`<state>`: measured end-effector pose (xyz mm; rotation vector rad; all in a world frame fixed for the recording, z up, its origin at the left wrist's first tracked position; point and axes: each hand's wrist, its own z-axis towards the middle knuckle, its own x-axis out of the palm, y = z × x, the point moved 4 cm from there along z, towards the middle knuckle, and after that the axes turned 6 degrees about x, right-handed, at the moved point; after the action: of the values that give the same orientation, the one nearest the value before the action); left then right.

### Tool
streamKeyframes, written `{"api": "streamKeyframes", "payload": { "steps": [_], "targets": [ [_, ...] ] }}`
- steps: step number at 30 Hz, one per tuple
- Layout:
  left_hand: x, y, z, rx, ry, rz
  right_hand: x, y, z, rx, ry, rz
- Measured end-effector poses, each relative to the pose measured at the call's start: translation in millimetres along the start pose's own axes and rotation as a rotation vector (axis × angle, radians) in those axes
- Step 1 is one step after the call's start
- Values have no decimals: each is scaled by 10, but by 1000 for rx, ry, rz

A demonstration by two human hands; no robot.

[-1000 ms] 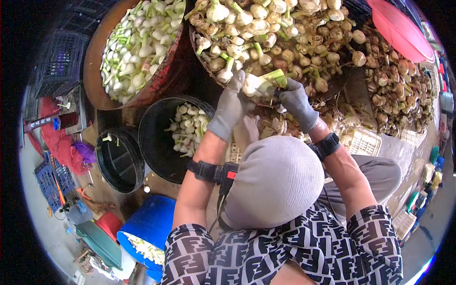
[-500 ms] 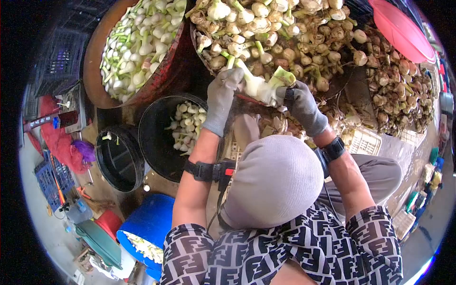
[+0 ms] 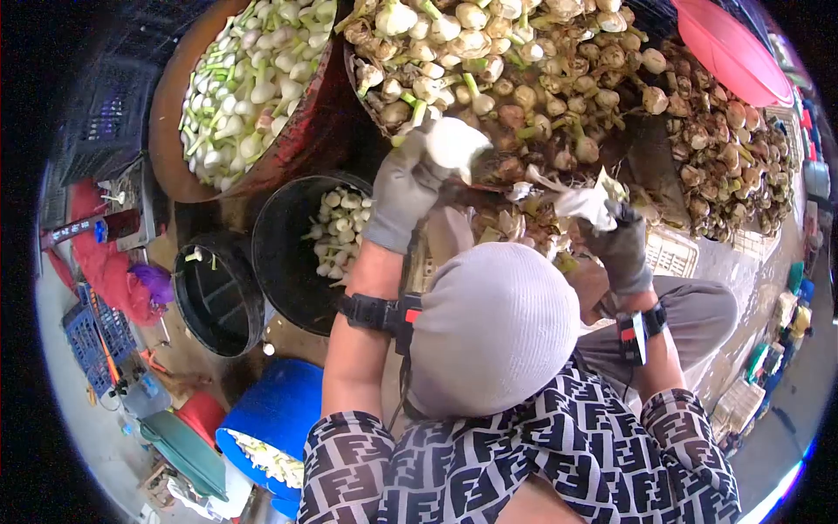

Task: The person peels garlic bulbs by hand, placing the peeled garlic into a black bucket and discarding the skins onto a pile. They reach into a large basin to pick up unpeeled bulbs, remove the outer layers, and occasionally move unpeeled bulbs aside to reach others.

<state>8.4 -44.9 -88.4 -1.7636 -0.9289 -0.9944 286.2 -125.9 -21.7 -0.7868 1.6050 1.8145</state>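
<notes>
My left hand, in a grey glove, is closed around a white garlic bulb with a green stem, held over the near edge of a large container. My right hand, also gloved, is closed on pale, torn garlic skin at the right, apart from the bulb. Unpeeled, brownish garlic bulbs fill the container in front of both hands. Loose peelings lie between the hands, below the container's edge.
A rusty red drum of cleaned garlic stands at the upper left. Below it are a black bucket with bulbs, a black tub and a blue barrel. A pink basin and a dark heap of garlic are at the right.
My hands have moved apart. The left has turned the bulb and shifted slightly left; the right has pulled away to the right and down with torn skin.
</notes>
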Motion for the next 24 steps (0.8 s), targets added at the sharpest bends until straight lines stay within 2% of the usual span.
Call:
{"api": "streamKeyframes", "payload": {
  "steps": [1,4,5,8,9,10,12,13,15,16,17,20,21,22,24],
  "targets": [
    [18,-36,-26,42,-217,-65,15,-19,-80,146,114,99],
    [-137,-48,-20,-79,-168,-52,253,-91,-247,650,813,206],
    [-206,3,-41,-85,-290,15,310,41,-220,241,817,-367],
    [-217,140,-17,-169,-245,-93,390,127,179,444,516,-30],
    [-287,187,-25,-203,-26,-184,469,201,315,438,455,124],
    [-215,213,-51,-192,-79,-112,553,268,443,433,388,281],
    [-48,286,-62,-164,-171,36,825,283,620,459,441,478],
    [-69,290,-57,-183,-144,77,923,334,685,468,470,574],
    [-43,205,-56,-92,-8,244,1026,451,764,563,543,597],
    [-43,137,-88,-94,-103,280,1055,519,798,612,581,608],
    [-43,68,-123,-98,-198,314,1090,577,806,702,604,792],
    [39,-234,-212,179,-122,876,1070,601,918,488,649,781],
    [133,-350,-246,162,-199,1007,1026,648,967,437,629,814],
    [67,-517,-260,295,-261,1338,980,695,1013,386,611,847],
    [-351,-818,-360,503,-412,1213,913,542,1115,426,582,944]
  ]
}}
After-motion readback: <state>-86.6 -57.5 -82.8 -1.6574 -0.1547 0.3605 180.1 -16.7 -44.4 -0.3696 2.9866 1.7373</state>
